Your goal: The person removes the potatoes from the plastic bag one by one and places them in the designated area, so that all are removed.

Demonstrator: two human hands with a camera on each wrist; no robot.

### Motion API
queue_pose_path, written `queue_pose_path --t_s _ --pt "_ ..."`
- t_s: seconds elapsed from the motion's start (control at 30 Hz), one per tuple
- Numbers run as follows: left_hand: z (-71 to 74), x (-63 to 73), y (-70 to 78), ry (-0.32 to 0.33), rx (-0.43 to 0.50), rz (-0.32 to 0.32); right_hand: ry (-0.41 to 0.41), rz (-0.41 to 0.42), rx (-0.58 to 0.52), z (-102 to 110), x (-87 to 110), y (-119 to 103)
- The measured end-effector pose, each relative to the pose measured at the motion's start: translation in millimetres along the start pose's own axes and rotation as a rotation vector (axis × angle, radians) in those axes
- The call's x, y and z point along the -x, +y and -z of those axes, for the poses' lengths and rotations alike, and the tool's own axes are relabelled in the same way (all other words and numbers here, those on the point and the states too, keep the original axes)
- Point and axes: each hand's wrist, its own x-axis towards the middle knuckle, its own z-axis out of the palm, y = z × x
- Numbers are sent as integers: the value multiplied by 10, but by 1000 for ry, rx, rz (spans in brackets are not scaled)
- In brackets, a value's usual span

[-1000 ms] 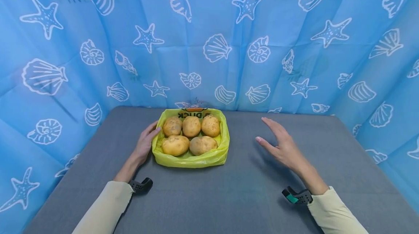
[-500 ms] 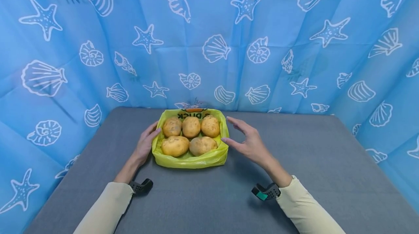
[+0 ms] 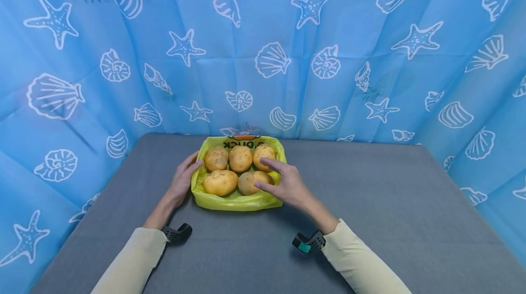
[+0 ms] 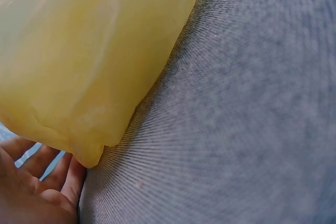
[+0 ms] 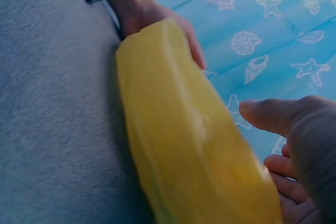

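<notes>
Several potatoes [image 3: 220,182] lie in two rows inside a yellow-green plastic bag [image 3: 234,203] with its top spread wide. My left hand [image 3: 181,180] rests against the bag's left side, thumb at the rim; in the left wrist view its fingers [image 4: 44,161] extend along the bag's side. Over the bag's right edge reaches my right hand [image 3: 289,186], thumb and fingers spread apart, nothing between them. It overlaps the back right potato [image 3: 263,153] and the front right potato [image 3: 248,183] in the head view. The right wrist view has its thumb [image 5: 268,115] above the bag.
The bag stands near the back of a grey cloth-covered table [image 3: 394,202]. Behind and around the table hangs a blue curtain [image 3: 255,20] printed with shells and starfish. Each wrist wears a dark camera strap.
My right hand has moved left from beside the bag, first to its right edge and then over the right-hand potatoes. The left hand, bag and potatoes have stayed in place.
</notes>
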Motion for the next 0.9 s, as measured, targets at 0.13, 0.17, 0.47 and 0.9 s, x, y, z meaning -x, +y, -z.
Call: queue_pose_path --t_s 0.13,0.17,0.47,0.9 --pt "5 1 1 6 -3 3 -9 -11 21 -36 24 40" --pt "5 1 -1 6 -2 4 -13 -15 24 -42 28 50" --pt "14 -9 -12 13 7 -2 -54 -35 74 -109 47 72" --pt "12 -13 -22 20 -4 -1 -45 -24 90 -174 68 100"
